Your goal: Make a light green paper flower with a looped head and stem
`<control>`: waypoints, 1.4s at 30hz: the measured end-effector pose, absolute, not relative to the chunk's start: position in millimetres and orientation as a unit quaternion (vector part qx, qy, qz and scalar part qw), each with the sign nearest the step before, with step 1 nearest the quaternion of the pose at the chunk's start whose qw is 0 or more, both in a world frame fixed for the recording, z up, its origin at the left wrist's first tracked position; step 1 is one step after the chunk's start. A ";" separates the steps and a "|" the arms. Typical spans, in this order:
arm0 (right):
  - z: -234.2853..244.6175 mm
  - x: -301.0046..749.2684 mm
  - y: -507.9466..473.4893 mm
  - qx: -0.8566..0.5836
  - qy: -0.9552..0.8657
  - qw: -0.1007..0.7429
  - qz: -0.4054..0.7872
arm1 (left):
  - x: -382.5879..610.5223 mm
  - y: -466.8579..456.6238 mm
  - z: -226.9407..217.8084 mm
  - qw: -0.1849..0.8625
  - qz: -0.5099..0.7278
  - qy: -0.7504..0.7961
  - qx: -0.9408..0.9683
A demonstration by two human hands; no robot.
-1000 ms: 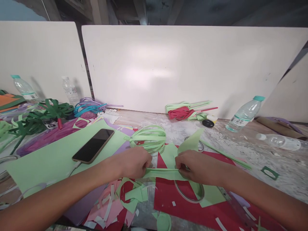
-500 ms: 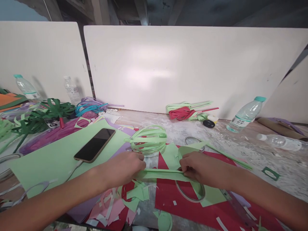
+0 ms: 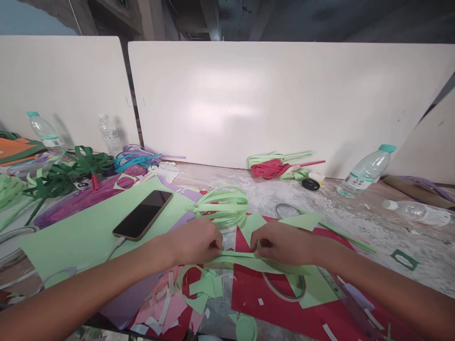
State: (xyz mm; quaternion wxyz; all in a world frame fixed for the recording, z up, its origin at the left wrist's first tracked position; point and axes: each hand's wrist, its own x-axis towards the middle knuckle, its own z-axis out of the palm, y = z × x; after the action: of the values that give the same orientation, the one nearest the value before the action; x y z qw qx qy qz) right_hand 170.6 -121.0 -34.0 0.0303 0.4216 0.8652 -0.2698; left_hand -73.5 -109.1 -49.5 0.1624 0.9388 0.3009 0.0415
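Pinching green paper (image 3: pixel 245 262) are left hand (image 3: pixel 199 240) and right hand (image 3: pixel 284 242) — beyond stands a teal-capped bottle (image 3: pixel 366 171), contents unclear.

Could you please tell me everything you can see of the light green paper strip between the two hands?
The light green paper strip looks thin, smooth and matte. Its far edge is folded or rolled into a narrow ridge, while a flat flap spreads on the near side. It runs roughly crosswise, pinched by the bare left hand and the bare right hand, which hide parts of it. It partly overlaps a large red paper sheet in view; whether they touch is unclear.
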 end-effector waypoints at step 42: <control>-36.0 163.7 -145.9 0.460 0.859 0.010 -0.224 | -76.8 -129.6 -40.4 0.052 -0.023 0.322 0.945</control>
State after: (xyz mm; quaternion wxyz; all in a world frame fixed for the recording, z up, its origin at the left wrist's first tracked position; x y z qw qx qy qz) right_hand 163.7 -145.9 -36.0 0.0096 0.4597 0.8594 -0.2236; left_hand -76.8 -129.6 -40.4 0.0523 0.9449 0.3222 -0.0228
